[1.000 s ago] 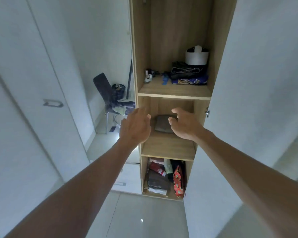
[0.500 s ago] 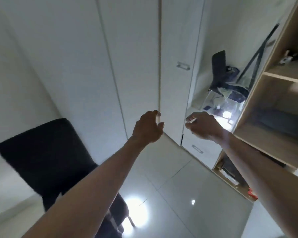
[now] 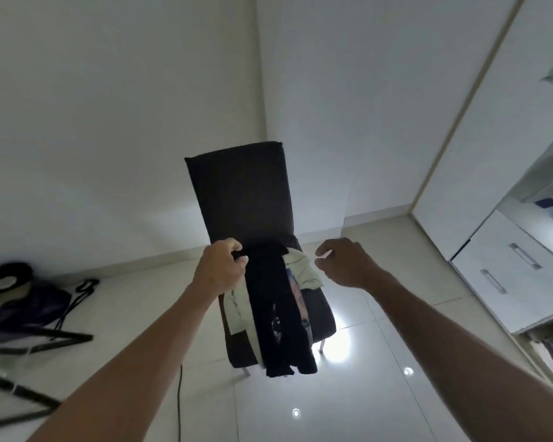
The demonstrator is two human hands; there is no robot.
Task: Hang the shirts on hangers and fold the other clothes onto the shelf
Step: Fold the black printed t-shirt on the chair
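Head view: left hand [image 3: 221, 268] grips black garment [image 3: 276, 311] (chair [image 3: 240, 199] holds clothes).

One chair [image 3: 240, 199], two hands [image 3: 219, 269].

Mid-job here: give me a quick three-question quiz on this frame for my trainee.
1. True or false: the left hand grips the dark garment.
2. Where does the pile of clothes lie? A) floor B) dark chair C) drawer unit
3. What is the right hand holding?

Key: 1 true. 2 B. 3 nothing; it hovers loosely curled beside the pale garment, apart from it.
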